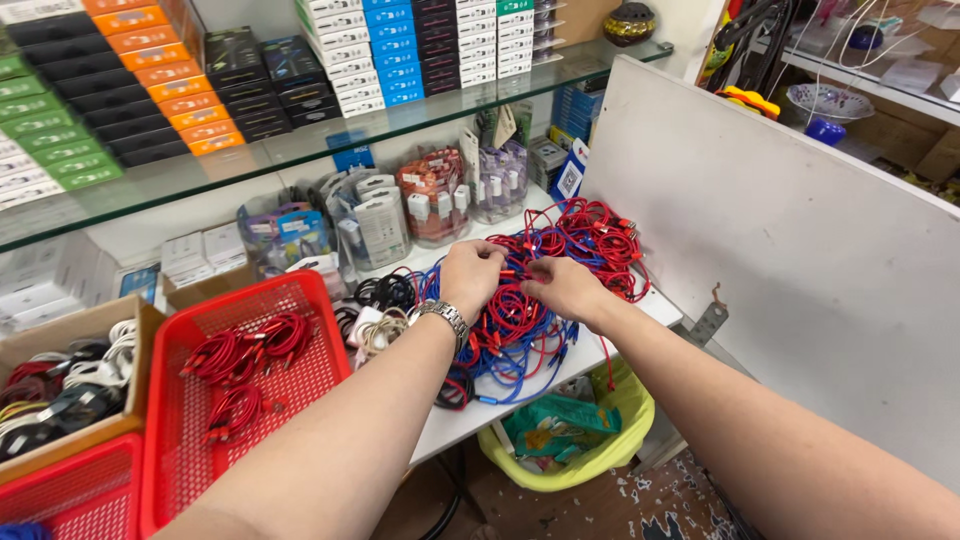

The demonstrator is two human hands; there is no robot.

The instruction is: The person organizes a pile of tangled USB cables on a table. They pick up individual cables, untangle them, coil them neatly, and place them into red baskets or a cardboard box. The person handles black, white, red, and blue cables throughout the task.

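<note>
Nearest: yellow-green bin (610, 455) under the tabletop (455, 420) edge, holding green packets. Red basket (300, 300) at left, containing coiled red cables (245, 350); cardboard box (90, 325) of mixed cables beside it. Mid-table: left hand (470, 277), metal wristwatch (442, 315) at the wrist, and right hand (563, 288), both fingers curled down, pinching strands in the tangled pile of red and blue cables (530, 310). Behind: clear bags of packaged chargers (380, 225). Farthest: glass shelf (300, 150) with stacked boxes.
</note>
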